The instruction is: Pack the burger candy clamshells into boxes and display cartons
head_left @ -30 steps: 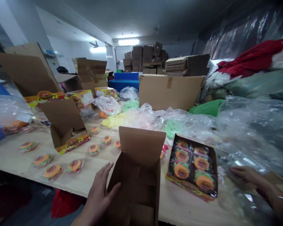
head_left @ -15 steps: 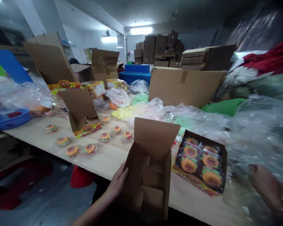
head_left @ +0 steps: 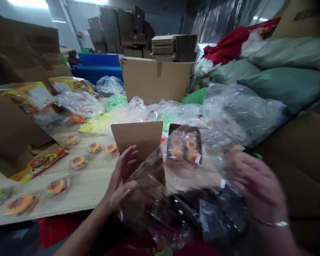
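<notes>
My right hand (head_left: 254, 181), slightly blurred, pinches the edge of a clear plastic bag (head_left: 210, 213) that hangs across the front of my view. My left hand (head_left: 122, 177) has its fingers spread, close to the bag's left edge and in front of an open cardboard box (head_left: 138, 137). The box's flap stands up, and the lower part is partly covered by the bag. Seen through the plastic, a filled display box (head_left: 170, 144) holds several wrapped burger-shaped pieces (head_left: 191, 144) in two columns. It rests on the table beyond my hands.
More wrapped toy burgers (head_left: 78, 162) lie on the wooden table (head_left: 96, 192) to the left, beside another open display box (head_left: 40, 167). Heaped plastic bags (head_left: 224, 110) line the back, before a large carton (head_left: 149, 81). Full sacks (head_left: 288, 83) stand at right.
My view has swung right. The right hand has brought up a clear plastic bag. My left hand has let go of the empty box's side and opened.
</notes>
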Tool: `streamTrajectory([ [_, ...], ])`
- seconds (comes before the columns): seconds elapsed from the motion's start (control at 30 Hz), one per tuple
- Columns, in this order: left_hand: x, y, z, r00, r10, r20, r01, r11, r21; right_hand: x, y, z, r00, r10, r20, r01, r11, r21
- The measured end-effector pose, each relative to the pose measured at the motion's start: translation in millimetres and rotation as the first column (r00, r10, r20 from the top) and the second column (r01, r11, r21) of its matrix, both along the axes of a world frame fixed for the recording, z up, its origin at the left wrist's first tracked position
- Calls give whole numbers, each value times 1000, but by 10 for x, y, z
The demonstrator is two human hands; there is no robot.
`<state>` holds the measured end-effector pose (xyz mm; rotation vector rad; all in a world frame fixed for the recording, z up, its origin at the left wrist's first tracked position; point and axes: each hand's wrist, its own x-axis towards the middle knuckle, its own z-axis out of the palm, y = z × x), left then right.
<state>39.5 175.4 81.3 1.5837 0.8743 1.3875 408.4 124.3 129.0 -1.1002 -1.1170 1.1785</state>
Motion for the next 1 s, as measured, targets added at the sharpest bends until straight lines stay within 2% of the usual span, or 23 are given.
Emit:
streamTrajectory([
  [0.03,55,5,33,981,-157,116,170,979,-111,-174,33,-38,995,78,-56,-80,996,-33],
  [0.07,96,3,39,933,-281,226,327,922,-206,-326,85,-82,986,136,-101,-141,989,-49],
  [0.1,120,-3,24,876,-358,324,451,847,-282,-447,144,-129,974,179,-137,-188,981,-57],
  [0.13,129,-13,-5,829,-384,407,529,774,-348,-539,198,-176,968,195,-155,-206,977,-52],
  [0.2,101,-40,-89,792,-302,530,565,690,-452,-647,271,-263,967,187,-174,-198,979,-45],
  [0.3,-30,-96,-221,775,-57,630,526,610,-592,-720,301,-355,964,185,-190,-197,980,-41],
  [0.37,-148,-141,-294,743,76,665,512,575,-638,-757,316,-396,963,194,-188,-205,978,-40],
  [0.4,-208,-166,-324,728,118,675,503,576,-644,-774,332,-413,963,197,-184,-208,977,-41],
  [0.47,-313,-217,-366,721,156,675,456,627,-631,-800,386,-447,964,203,-172,-215,975,-51],
  [0.57,-394,-277,-385,795,176,581,298,721,-625,-853,487,-506,970,189,-153,-204,975,-86],
  [0.67,-355,-323,-372,815,284,505,136,754,-643,-1007,521,-612,976,65,-206,-75,996,-40],
  [0.73,-291,-358,-370,781,340,523,99,760,-643,-1167,468,-729,960,-25,-279,23,1000,-9],
  [0.8,-246,-397,-393,802,328,498,66,781,-621,-1308,377,-865,947,-95,-307,75,994,-75],
  [0.83,-244,-412,-416,840,310,445,15,807,-590,-1350,336,-924,947,-125,-296,91,988,-126],
  [0.9,-289,-416,-488,915,339,217,-215,868,-448,-1357,308,-998,956,-164,-242,120,975,-187],
  [0.93,-330,-398,-539,914,401,60,-361,873,-327,-1330,333,-1007,963,-171,-206,134,974,-180],
  [0.97,-379,-365,-599,876,474,-92,-482,855,-193,-1294,386,-999,971,-170,-167,144,977,-158],
  [1.0,-427,-319,-667,822,526,-218,-552,830,-81,-1262,464,-980,980,-153,-123,136,981,-139],
])
